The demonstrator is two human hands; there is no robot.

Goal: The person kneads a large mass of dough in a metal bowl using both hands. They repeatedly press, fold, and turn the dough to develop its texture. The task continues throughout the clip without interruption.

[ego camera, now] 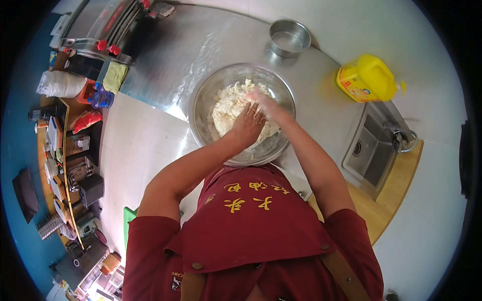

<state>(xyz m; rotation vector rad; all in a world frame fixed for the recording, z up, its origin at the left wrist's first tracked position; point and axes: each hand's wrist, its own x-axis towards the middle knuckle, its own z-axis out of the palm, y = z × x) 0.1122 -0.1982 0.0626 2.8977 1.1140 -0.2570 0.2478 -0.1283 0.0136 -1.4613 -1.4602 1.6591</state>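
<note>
A wide stainless steel bowl (200, 128) stands at the edge of the metal counter, right in front of my apron. It holds a rough, shaggy mass of pale dough (228, 109), with loose flour smeared on the bowl's inner wall. My left hand (248, 123) is over the dough's near side, fingers extended and slightly apart. Just beyond it, my right hand (266, 103) is blurred by motion over the dough and close to the left fingertips. Whether the right fingers grip any dough cannot be made out.
A round metal pan (290, 38) sits behind the bowl. To the right are a yellow plastic jug (363, 79) and a steel sink (367, 146) with a faucet (408, 139). A roller machine (99, 34) and a folded cloth (115, 77) occupy the counter's left end. Crowded shelves (67, 150) line the left wall.
</note>
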